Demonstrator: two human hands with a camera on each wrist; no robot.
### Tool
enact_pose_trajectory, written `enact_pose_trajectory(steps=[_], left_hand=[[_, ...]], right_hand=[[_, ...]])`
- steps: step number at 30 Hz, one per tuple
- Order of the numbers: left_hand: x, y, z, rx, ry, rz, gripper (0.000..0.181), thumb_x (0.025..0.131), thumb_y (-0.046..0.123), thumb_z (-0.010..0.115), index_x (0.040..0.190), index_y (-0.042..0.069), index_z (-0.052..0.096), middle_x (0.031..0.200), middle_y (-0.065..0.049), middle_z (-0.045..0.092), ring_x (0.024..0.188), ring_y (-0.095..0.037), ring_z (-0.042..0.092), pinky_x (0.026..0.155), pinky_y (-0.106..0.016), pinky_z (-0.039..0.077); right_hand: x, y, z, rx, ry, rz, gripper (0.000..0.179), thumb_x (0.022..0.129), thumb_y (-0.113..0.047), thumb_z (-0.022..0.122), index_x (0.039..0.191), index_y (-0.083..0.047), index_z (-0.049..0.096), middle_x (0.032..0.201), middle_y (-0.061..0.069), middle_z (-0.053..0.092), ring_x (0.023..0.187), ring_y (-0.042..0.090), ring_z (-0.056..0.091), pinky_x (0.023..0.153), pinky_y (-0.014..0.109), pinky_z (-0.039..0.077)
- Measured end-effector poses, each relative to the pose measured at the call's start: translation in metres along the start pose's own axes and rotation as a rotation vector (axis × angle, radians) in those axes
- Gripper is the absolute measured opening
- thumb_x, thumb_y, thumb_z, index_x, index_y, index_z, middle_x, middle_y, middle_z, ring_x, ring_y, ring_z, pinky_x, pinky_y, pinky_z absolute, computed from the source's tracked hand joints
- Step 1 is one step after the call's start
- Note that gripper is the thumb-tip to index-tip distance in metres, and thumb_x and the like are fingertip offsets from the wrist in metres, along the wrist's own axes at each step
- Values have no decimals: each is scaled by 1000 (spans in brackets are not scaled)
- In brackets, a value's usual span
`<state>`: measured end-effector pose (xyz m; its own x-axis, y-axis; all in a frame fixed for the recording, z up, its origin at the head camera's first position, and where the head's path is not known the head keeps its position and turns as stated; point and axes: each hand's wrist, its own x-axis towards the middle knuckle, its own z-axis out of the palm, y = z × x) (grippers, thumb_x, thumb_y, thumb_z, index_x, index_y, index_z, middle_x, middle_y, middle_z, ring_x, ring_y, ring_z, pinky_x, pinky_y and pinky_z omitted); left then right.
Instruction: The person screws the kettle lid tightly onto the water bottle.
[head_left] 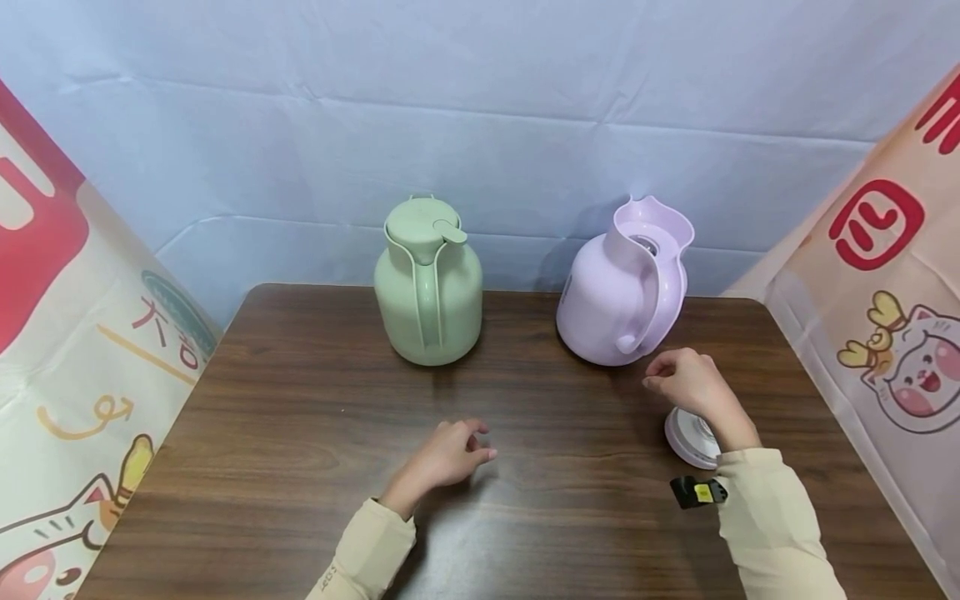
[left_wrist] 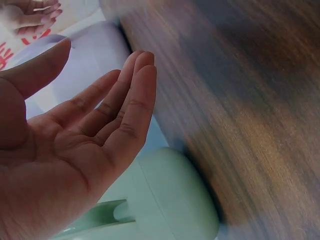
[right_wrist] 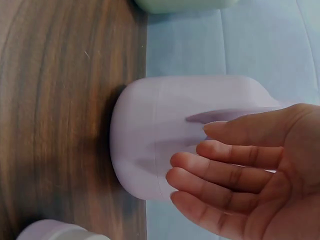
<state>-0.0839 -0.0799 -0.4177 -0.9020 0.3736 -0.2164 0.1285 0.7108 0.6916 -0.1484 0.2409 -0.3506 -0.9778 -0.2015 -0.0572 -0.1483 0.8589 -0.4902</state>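
A lilac thermos jug (head_left: 603,304) stands on the right of the table, its top uncovered and its handle toward the right front. Just in front of that handle hovers my right hand (head_left: 693,383), holding nothing, fingers loosely bent in the right wrist view. Partly hidden beneath this hand and wrist, the round lilac-and-white lid (head_left: 686,437) lies on the table. To the left is a green thermos jug (head_left: 429,308) with its lid on and its handle facing me. My left hand (head_left: 446,454) is over the front middle of the table, empty, with relaxed fingers.
The brown wooden table (head_left: 247,433) ends at a pale cloth backdrop (head_left: 487,125) right behind both jugs. Printed banners (head_left: 892,275) flank it on either side. A black strap piece with a yellow label (head_left: 699,492) sticks out from the right sleeve.
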Motion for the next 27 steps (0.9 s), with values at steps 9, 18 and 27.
enact_pose_trajectory(steps=[9,18,27], left_hand=[[2,5,4,23,-10,-7,36,86,23,63,113,0,60,79,-2,63,77,-17,58,68,-32,46],[0,6,7,45,-35,-2,30,84,23,65,103,0,63,79,-5,65,77,-18,60,68,-31,47],[-4,5,9,58,-44,20,28,83,22,66,99,0,63,82,-8,66,78,-19,61,67,-32,47]], right_hand=[[4,2,-9,9,33,6,10,75,-10,65,79,0,66,71,8,65,70,23,57,61,33,41],[10,-1,-19,0,56,-60,11,74,-6,66,83,2,66,76,12,68,79,33,61,68,41,44],[17,-3,-22,-40,101,-116,16,72,-5,68,85,4,66,77,18,66,75,35,60,66,47,44]])
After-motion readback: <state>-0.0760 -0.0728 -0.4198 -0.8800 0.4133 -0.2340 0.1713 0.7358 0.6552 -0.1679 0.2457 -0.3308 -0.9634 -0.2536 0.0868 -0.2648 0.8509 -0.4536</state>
